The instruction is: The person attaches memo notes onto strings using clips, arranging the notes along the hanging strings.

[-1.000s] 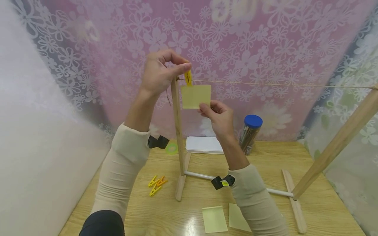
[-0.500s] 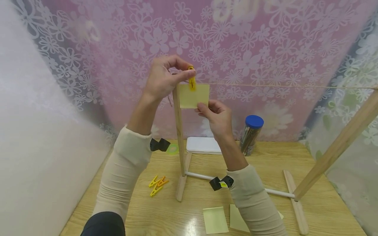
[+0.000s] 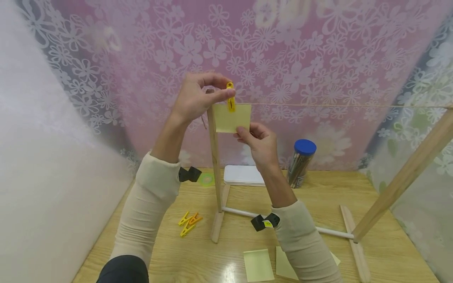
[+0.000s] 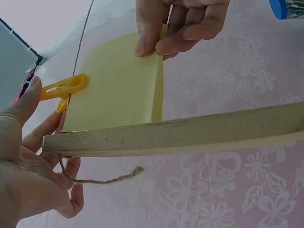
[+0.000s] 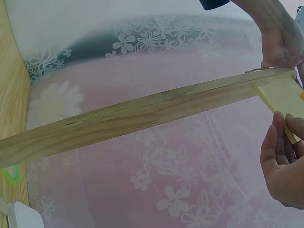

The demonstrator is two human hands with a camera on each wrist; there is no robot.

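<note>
A yellow clothespin point(image 3: 231, 104) straddles the top edge of a pale yellow sticky note point(image 3: 226, 122), where the string point(image 3: 318, 105) runs close to the left post of a wooden stand point(image 3: 214, 165). My left hand point(image 3: 196, 96) pinches the clothespin's handle end between thumb and fingers. Lower down, my right hand point(image 3: 261, 147) holds the note by its bottom right corner. In the left wrist view, one prong of the clothespin point(image 4: 71, 85) lies over the note's front point(image 4: 114, 85), and a loose string end point(image 4: 104, 181) dangles under the post.
Several clothespins, yellow and orange point(image 3: 194, 218), lie left of the stand. More sticky notes point(image 3: 258, 265) are at the front, partly under my right sleeve. Behind stand a white case point(image 3: 242, 175), a green tape ring point(image 3: 206, 179) and a blue-lidded jar point(image 3: 305, 147). A slanted post point(image 3: 400, 177) rises right.
The clothespin has come down from above the note onto its top edge, with my left hand lowering. The note has shifted slightly left, still held by my right hand.
</note>
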